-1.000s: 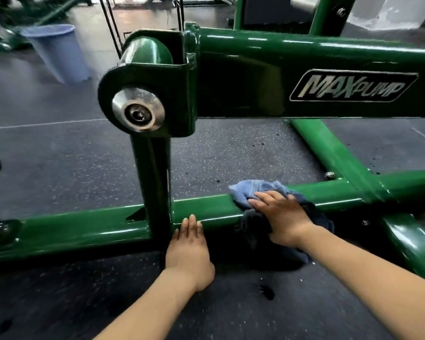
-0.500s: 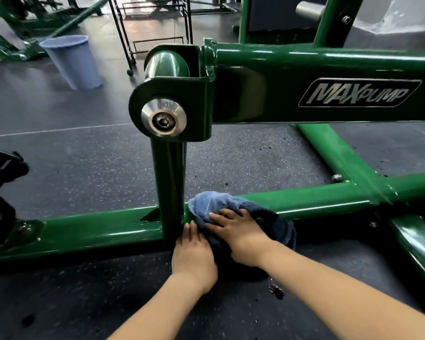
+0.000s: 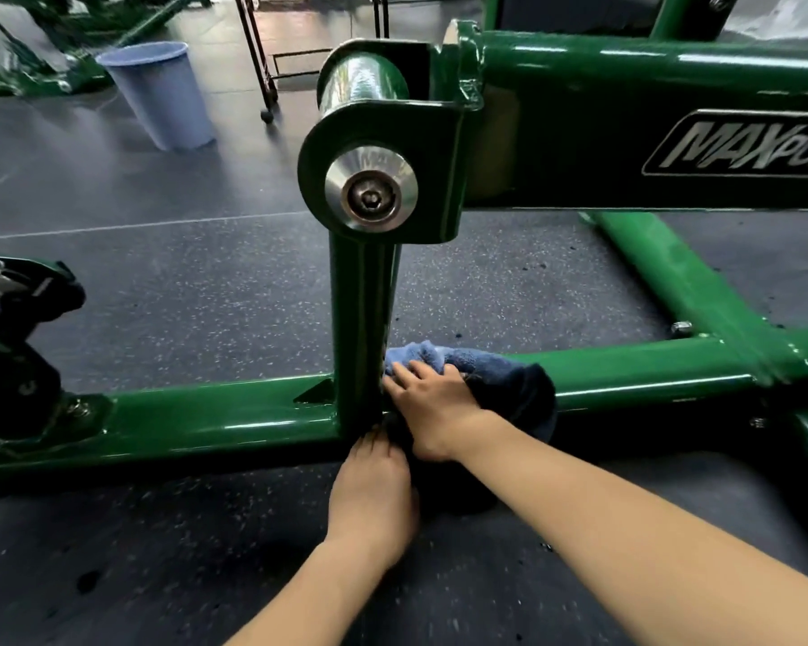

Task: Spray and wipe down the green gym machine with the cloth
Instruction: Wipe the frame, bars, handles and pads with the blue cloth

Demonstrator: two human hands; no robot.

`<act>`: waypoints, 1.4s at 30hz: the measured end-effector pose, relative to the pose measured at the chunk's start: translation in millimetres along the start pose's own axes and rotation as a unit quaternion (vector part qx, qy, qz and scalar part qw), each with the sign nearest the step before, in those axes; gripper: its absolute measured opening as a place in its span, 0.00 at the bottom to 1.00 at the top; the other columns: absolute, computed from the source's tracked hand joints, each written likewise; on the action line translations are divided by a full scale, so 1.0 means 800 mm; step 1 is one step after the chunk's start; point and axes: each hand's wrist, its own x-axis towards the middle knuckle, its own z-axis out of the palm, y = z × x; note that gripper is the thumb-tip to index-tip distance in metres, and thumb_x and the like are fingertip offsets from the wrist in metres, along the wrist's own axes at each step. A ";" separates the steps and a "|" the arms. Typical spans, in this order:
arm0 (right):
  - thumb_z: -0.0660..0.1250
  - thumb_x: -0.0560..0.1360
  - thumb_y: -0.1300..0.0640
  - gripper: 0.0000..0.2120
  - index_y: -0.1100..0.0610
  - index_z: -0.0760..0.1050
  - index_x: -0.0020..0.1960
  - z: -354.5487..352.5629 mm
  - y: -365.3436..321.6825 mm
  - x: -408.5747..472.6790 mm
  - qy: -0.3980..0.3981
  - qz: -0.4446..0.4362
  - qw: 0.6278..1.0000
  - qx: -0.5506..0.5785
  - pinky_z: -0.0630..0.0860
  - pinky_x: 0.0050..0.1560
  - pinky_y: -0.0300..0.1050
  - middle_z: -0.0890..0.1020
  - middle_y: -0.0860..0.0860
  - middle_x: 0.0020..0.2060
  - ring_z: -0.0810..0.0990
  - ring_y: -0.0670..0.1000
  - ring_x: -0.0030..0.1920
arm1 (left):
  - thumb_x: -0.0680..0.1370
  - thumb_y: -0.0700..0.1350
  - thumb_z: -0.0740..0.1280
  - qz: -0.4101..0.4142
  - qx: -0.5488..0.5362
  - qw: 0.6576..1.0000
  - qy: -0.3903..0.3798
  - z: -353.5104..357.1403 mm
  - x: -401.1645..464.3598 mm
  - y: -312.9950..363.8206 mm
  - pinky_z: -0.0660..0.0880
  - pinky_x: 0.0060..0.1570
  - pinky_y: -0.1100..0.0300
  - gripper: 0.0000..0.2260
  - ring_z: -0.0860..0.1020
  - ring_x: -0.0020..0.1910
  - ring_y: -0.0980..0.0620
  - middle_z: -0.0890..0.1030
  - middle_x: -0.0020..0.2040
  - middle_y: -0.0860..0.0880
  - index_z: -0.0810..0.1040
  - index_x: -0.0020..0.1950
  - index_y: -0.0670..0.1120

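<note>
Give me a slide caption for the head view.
Right hand presses blue cloth on green machine's base rail; left hand rests beside the upright.

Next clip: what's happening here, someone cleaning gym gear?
Yes. A person is wiping a green gym machine. The right hand presses a blue cloth on the low floor rail, right against the base of the upright post. The left hand rests by the foot of that post, holding nothing visible. No spray bottle is in view.

I see two bare forearms reaching in from the lower edge, each ending in an ungloved left hand (image 3: 372, 487) and right hand (image 3: 432, 403) (no sleeves, rings or watch showing).
</note>
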 end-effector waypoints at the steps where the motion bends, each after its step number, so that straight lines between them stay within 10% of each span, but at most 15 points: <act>1: 0.67 0.71 0.52 0.38 0.53 0.54 0.77 0.000 -0.003 -0.006 0.000 -0.015 1.000 -0.004 0.60 0.68 0.55 0.56 0.51 0.76 0.56 0.53 0.75 | 0.79 0.43 0.56 0.004 0.002 1.000 0.002 -0.002 -0.003 -0.003 0.46 0.75 0.62 0.26 0.57 0.76 0.50 0.60 0.76 0.45 0.58 0.76 0.42; 6: 0.67 0.71 0.52 0.38 0.49 0.54 0.77 0.005 0.028 -0.036 -0.010 -0.099 0.994 -0.039 0.60 0.68 0.54 0.55 0.48 0.77 0.56 0.52 0.75 | 0.79 0.43 0.54 0.029 0.007 1.000 0.004 -0.010 -0.007 -0.010 0.46 0.75 0.62 0.26 0.57 0.76 0.51 0.60 0.77 0.47 0.57 0.77 0.44; 13: 0.70 0.71 0.53 0.43 0.56 0.48 0.78 0.008 -0.018 0.001 -0.026 0.052 0.998 -0.025 0.58 0.70 0.59 0.52 0.55 0.77 0.53 0.56 0.76 | 0.79 0.42 0.55 0.018 -0.027 0.999 0.022 -0.016 -0.013 -0.012 0.55 0.71 0.64 0.21 0.63 0.72 0.52 0.67 0.73 0.48 0.65 0.73 0.46; 21: 0.58 0.78 0.58 0.31 0.51 0.51 0.78 0.015 0.024 -0.052 -0.019 -0.137 0.988 -0.068 0.55 0.71 0.56 0.49 0.51 0.78 0.50 0.55 0.77 | 0.79 0.43 0.56 -0.001 -0.031 0.999 0.036 -0.031 -0.004 -0.012 0.62 0.65 0.65 0.23 0.68 0.69 0.54 0.68 0.73 0.53 0.64 0.74 0.50; 30: 0.68 0.67 0.49 0.33 0.44 0.67 0.72 0.022 0.130 -0.096 0.022 0.005 1.000 0.009 0.68 0.65 0.54 0.67 0.46 0.73 0.67 0.53 0.72 | 0.81 0.46 0.54 -0.009 0.068 0.993 -0.095 -0.008 0.023 0.025 0.47 0.76 0.51 0.31 0.42 0.78 0.43 0.40 0.78 0.38 0.42 0.78 0.36; 42: 0.65 0.74 0.53 0.39 0.57 0.47 0.78 0.029 0.031 -0.040 -0.005 0.025 1.000 0.007 0.51 0.73 0.61 0.49 0.55 0.78 0.49 0.55 0.77 | 0.79 0.48 0.52 -0.040 0.120 0.987 -0.103 0.018 0.019 0.036 0.40 0.76 0.49 0.34 0.37 0.76 0.38 0.31 0.74 0.35 0.37 0.75 0.33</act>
